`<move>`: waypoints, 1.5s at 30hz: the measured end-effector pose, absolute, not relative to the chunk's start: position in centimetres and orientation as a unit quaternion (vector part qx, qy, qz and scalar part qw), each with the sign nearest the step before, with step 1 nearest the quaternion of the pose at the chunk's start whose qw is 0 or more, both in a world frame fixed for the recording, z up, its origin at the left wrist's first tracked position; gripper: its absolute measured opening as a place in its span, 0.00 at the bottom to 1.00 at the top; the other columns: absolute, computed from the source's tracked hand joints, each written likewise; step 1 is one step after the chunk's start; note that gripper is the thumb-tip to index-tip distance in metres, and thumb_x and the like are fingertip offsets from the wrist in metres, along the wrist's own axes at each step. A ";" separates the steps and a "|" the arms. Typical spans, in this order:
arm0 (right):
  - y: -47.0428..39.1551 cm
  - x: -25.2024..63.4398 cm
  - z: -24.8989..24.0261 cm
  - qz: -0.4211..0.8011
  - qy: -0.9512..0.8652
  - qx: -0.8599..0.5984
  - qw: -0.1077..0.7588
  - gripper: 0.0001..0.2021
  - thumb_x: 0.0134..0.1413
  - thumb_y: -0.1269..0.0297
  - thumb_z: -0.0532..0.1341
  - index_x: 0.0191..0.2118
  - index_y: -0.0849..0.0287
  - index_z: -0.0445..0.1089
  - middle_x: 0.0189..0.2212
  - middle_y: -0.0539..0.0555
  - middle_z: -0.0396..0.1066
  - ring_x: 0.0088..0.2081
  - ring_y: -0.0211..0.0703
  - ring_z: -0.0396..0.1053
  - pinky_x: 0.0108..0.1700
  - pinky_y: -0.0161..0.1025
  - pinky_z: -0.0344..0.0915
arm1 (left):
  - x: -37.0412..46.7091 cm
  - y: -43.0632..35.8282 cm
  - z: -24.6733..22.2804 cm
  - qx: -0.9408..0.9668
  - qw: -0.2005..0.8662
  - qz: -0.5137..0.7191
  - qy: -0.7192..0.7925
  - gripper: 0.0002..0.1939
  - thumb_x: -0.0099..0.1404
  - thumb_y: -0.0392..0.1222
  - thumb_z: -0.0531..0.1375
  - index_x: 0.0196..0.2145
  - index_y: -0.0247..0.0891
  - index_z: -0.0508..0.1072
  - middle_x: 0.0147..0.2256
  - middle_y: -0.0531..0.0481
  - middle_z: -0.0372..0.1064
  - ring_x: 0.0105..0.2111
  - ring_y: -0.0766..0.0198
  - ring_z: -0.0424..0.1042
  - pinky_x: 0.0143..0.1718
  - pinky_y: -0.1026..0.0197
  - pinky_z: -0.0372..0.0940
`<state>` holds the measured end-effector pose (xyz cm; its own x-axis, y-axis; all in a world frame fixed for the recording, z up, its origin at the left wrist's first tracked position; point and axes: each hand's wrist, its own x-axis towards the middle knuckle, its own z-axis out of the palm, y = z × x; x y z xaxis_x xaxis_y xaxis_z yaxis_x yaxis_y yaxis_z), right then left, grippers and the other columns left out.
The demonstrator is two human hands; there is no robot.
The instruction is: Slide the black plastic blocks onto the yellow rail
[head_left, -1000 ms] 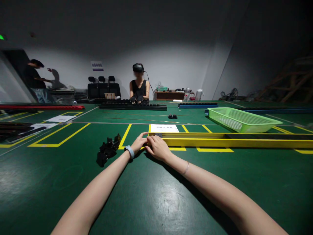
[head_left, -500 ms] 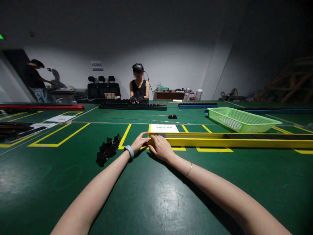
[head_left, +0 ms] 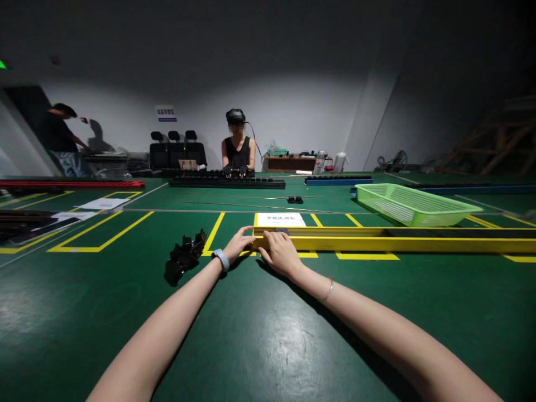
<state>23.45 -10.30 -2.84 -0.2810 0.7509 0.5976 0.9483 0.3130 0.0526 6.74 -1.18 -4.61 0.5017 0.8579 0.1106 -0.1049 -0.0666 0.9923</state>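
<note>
A long yellow rail point(head_left: 377, 244) with an open channel lies across the green table, running off to the right. At its left end, my left hand point(head_left: 239, 244), with a light-blue band on the wrist, pinches the rail's tip. My right hand point(head_left: 280, 254) is bent over the near wall of the rail, fingertips inside the channel and thumb low in front. A small dark block point(head_left: 282, 230) shows in the channel by those fingers, partly hidden. Left of my left hand sits a heap of black parts point(head_left: 184, 257), apart from it.
A light-green plastic basket point(head_left: 412, 209) stands behind the rail. A printed paper label point(head_left: 280, 219) lies just beyond it. Farther back are a pair of small black pieces point(head_left: 295, 199), thin rods and a black rail point(head_left: 226, 181), where a co-worker point(head_left: 238, 148) sits.
My right hand has slid slightly right along the rail, and the dark block in the channel has shifted right with it. My left hand stays at the rail's end.
</note>
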 end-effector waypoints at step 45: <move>-10.5 23.2 -1.3 -0.160 -0.719 -0.650 0.185 0.25 0.60 0.46 0.45 0.52 0.58 0.61 0.43 0.61 0.69 0.48 0.52 0.60 0.53 0.63 0.47 | 6.7 -1.6 -4.2 0.632 0.594 0.400 0.297 0.27 0.56 0.45 0.63 0.52 0.38 0.61 0.42 0.43 0.72 0.39 0.61 0.73 0.41 0.57 0.65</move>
